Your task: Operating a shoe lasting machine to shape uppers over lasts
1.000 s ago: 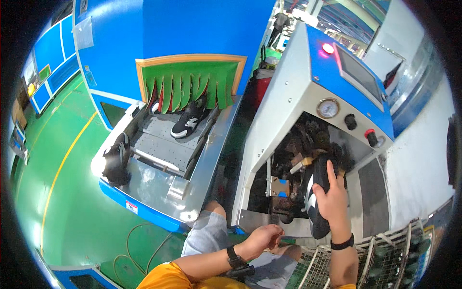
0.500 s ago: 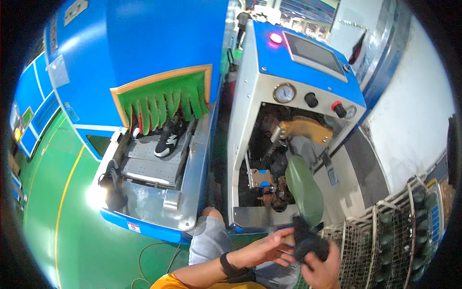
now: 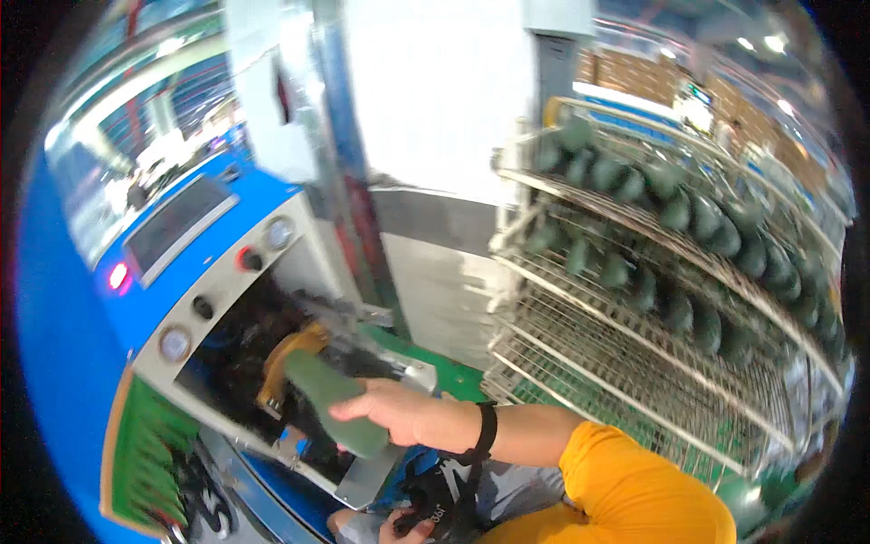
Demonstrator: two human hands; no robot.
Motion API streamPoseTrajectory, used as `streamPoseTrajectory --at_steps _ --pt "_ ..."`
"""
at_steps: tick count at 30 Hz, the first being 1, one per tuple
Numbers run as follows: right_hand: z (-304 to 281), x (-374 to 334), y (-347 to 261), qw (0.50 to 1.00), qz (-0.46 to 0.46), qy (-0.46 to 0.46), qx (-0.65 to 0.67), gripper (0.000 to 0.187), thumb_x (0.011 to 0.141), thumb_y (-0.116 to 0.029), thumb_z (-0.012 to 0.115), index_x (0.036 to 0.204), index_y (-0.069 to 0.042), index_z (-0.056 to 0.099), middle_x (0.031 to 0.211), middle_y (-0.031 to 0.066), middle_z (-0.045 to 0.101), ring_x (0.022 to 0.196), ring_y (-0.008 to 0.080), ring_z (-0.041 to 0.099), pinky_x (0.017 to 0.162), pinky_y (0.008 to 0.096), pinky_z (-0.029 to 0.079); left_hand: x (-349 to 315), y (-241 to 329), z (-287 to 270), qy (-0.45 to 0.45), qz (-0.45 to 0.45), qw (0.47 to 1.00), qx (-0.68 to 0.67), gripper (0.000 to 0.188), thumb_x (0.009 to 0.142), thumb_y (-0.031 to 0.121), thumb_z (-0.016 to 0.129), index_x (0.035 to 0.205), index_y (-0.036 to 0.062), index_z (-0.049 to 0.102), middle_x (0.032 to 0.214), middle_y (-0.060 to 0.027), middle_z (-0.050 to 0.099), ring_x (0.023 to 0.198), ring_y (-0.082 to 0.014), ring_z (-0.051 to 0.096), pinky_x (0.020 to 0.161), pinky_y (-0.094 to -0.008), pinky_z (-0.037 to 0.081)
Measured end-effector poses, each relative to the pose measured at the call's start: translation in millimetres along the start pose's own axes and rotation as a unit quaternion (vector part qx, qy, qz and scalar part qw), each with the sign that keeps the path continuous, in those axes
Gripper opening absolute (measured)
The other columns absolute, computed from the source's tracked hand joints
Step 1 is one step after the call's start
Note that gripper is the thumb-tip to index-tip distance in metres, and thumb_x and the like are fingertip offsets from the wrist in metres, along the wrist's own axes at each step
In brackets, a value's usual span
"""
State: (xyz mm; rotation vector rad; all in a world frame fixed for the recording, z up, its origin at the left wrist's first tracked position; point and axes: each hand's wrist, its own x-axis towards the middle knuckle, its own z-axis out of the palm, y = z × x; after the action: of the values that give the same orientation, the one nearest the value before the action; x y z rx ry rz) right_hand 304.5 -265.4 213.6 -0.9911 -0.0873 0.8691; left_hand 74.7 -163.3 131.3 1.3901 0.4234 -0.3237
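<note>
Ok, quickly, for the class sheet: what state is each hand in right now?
Left hand: closed on a black item, apparently a shoe, near the picture's lower edge.
Right hand: closed on a green shoe form.

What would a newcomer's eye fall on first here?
Likely the bright yellow fabric sleeve at lower right, its right hand gripping a smooth green foot-shaped block left of centre. Next, the cream metal wire rack at right, with dark green rounded forms crowding its upper part. Then the glowing red lamp at left, on a blue panel.
</note>
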Motion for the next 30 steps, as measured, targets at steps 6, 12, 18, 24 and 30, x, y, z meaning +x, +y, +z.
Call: streamPoseTrajectory --at_steps 6,12,18,24,30 --pt "-81.0 -173.0 -35.9 0.824 -0.315 0.047 -0.469 0.082 0.083 -0.016 0.083 0.154 -0.009 0.042 0.136 0.0118 0.064 0.119 0.0196 0.063 0.102 0.0333 0.049 18.0 -30.4 2.4 -0.031 0.054 0.996 0.061 0.044 0.093 0.028 0.073 0.121 -0.0037 0.063 0.111 -0.0096 0.067 0.099 -0.0194 0.060 0.090 -0.0342 0.049" --pt "-131.4 -406.2 -25.3 0.552 -0.241 0.485 -0.634 0.068 0.083 -0.018 0.078 0.145 -0.012 0.052 0.137 0.0184 0.062 0.120 0.0382 0.063 0.098 0.0409 0.054 49.3 -52.8 8.0 0.000 0.035 0.999 0.028 0.026 0.094 0.026 0.070 0.101 0.0010 0.065 0.090 -0.0023 0.063 0.081 -0.0173 0.055 0.076 -0.0320 0.046" --pt "-167.6 -531.9 5.6 0.347 -0.066 0.786 -0.508 0.064 0.082 -0.017 0.074 0.141 -0.007 0.052 0.119 0.0270 0.067 0.107 0.0449 0.065 0.090 0.0501 0.054 48.1 -27.6 20.3 -0.083 0.071 0.990 0.092 0.031 0.095 0.033 0.070 0.088 0.0038 0.063 0.081 -0.0007 0.057 0.075 -0.0150 0.048 0.071 -0.0321 0.041" --pt "-345.0 -696.3 10.7 0.311 0.122 0.622 -0.708 0.082 0.072 -0.052 0.077 0.135 -0.003 0.058 0.122 0.0262 0.066 0.116 0.0417 0.060 0.099 0.0485 0.048 19.5 7.2 60.9 -0.134 0.026 0.971 0.196 0.036 0.092 0.033 0.076 0.103 0.0015 0.064 0.096 -0.0035 0.065 0.085 -0.0165 0.055 0.074 -0.0328 0.046" --pt "-356.4 -663.1 -40.6 0.458 0.030 0.651 -0.604 0.088 0.069 -0.053 0.080 0.141 -0.009 0.057 0.142 0.0203 0.058 0.126 0.0376 0.054 0.113 0.0431 0.038 39.8 5.5 -42.9 -0.074 -0.046 0.968 0.235 0.041 0.087 0.028 0.080 0.114 0.0001 0.064 0.102 -0.0063 0.067 0.082 -0.0178 0.058 0.077 -0.0337 0.050"
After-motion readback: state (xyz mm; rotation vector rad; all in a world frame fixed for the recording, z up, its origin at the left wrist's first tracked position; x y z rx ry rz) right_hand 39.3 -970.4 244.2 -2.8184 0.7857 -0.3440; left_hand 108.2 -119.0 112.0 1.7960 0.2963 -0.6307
